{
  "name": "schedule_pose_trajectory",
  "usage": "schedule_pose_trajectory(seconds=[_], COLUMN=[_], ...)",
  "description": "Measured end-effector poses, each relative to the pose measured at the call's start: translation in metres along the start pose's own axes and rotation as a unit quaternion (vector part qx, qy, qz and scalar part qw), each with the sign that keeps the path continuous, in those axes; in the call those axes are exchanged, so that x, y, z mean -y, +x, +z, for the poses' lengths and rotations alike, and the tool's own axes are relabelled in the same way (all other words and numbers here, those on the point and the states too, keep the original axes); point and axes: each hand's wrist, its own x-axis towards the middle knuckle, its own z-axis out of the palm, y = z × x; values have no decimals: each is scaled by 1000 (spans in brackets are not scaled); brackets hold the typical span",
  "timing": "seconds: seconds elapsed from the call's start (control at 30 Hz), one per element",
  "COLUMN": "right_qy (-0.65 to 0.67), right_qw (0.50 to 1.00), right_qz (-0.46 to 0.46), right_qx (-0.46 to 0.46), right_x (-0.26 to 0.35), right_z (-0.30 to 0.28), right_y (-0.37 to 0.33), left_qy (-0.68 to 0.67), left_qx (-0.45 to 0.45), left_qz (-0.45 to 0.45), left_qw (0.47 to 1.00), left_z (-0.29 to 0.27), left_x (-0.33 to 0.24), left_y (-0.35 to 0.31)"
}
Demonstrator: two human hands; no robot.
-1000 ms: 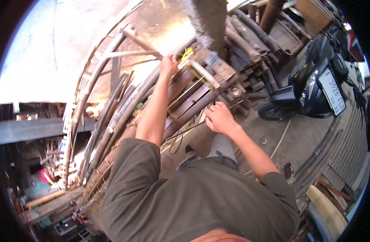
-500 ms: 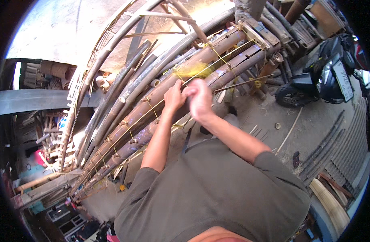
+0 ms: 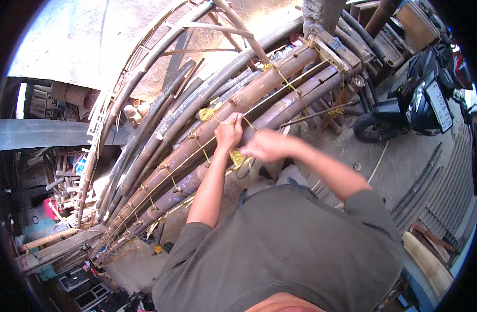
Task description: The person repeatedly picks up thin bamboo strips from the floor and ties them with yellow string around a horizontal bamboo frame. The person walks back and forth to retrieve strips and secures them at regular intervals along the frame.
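Two long brown bamboo poles (image 3: 259, 86) run side by side on a slant in front of me, bound with yellow cord lashings (image 3: 286, 80). A thin rod (image 3: 314, 69) lies along the gap between them. My left hand (image 3: 229, 134) is closed at the poles, fingers curled on a strand of the cord. Close by on the right, my right hand (image 3: 269, 145), slightly blurred, is closed on cord too. A loose yellow cord bundle (image 3: 238, 157) hangs below its fingertips. Another cord bundle (image 3: 211, 111) rests on the far pole, left of my left hand.
More bamboo poles (image 3: 181, 112) and a curved bamboo frame (image 3: 125, 78) lie beyond. A wooden end block (image 3: 329, 54) stands at the poles' upper right end. At the right are a parked motorcycle (image 3: 415, 106) and corrugated sheets (image 3: 439, 192). A concrete post (image 3: 321, 18) rises at the top.
My right hand has come down and right, toward me. The yellow blur above my hands is gone; a cord bundle now shows below my right hand, another on the far pole. My left hand stays near its place.
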Motion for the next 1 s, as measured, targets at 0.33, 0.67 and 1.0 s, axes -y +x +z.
schedule_pose_trajectory(seconds=[0.33, 0.67, 1.0], right_qy=[109, 733, 616], right_qw=[935, 601, 493], right_qz=[-61, 124, -101], right_qx=[-331, -293, -606], right_x=[-15, 34, 73], right_z=[70, 194, 193], right_y=[-26, 17, 152], left_qy=[-152, -35, 61], left_qx=[-204, -25, 67], left_qz=[44, 60, 24], left_qw=[966, 997, 996], left_z=[-17, -78, -84], left_x=[11, 71, 135], left_y=[136, 63, -71])
